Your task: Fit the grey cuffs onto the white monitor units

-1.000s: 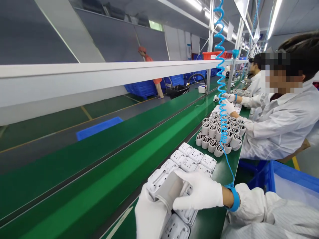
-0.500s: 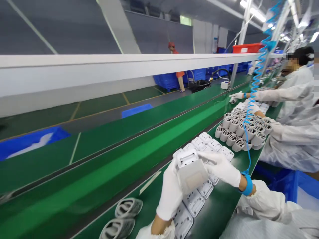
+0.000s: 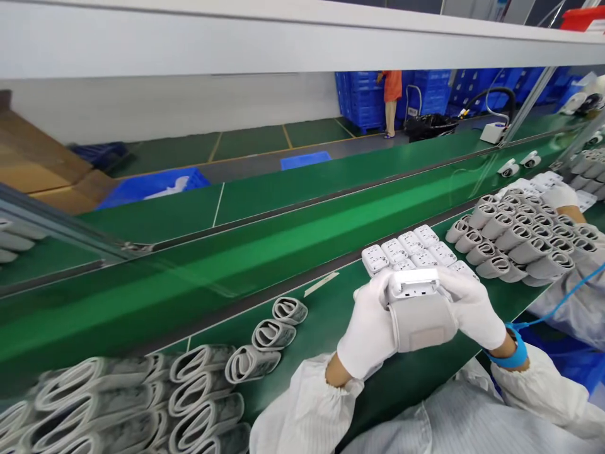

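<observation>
A wrist blood pressure monitor [image 3: 414, 285], a white housing on a rolled grey cuff [image 3: 423, 318], is held up above the bench between both gloved hands. My left hand [image 3: 368, 328] grips its left side. My right hand [image 3: 472, 308] closes on the right side, its fingertips partly behind the housing. A slot and small dark openings show in the housing's near edge. Several white housings [image 3: 396, 251] lie in rows just beyond my hands, partly covered by them. Loose rolled grey cuffs [image 3: 274, 334] stand on the bench to the left.
A pile of grey cuffs [image 3: 208, 403] fills the lower left. Stacked cuffs [image 3: 515, 233] stand at the right, near a co-worker's gloved hand [image 3: 560, 197]. The green conveyor belt [image 3: 283, 246] runs behind the bench, below a white shelf [image 3: 283, 41]. A blue cord [image 3: 562, 307] trails from my right wristband.
The view has swung left and down, bringing the cuff pile into sight. Both hands still hold the monitor, now over bare bench nearer my body, and it sits more level.
</observation>
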A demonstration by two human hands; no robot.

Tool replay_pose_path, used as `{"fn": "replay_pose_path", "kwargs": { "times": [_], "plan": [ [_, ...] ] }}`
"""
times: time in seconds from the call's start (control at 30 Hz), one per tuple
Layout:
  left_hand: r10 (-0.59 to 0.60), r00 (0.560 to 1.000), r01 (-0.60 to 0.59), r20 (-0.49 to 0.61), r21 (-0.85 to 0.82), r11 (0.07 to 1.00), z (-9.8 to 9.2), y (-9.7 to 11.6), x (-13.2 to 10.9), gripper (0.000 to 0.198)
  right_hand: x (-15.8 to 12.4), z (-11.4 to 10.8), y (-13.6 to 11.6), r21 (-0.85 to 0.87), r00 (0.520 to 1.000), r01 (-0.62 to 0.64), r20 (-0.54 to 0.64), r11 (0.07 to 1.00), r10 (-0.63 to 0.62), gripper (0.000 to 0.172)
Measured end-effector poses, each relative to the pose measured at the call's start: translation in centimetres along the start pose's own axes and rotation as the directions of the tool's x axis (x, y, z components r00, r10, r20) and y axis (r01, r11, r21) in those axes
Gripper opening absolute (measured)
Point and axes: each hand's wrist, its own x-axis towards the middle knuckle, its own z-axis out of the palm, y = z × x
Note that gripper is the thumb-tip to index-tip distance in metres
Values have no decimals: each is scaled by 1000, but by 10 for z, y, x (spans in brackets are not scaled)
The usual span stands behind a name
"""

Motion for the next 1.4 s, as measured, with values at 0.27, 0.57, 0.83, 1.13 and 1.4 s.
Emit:
{"fn": "replay_pose_path", "kwargs": {
  "times": [0.27,0.57,0.83,1.13,1.4],
  "plan": [
    [-269,941,337,205,-505,794,31,-15,6,42,-29,-8,26,-108,990,-134,-65,985,128,45],
    [-288,862,507,418,-685,523,42,-32,14,40,-54,-6,43,-199,941,-268,-262,943,213,37],
    [-83,925,256,372,-443,859,26,-31,13,39,-23,2,15,14,924,-367,-112,930,366,36],
    [-39,821,105,570,-84,991,16,-54,11,40,-40,1,18,53,917,-370,-137,928,374,22],
    [98,819,10,565,-185,983,18,-57,11,40,-39,3,-4,-157,970,-139,-220,978,103,22]
  ]
}}
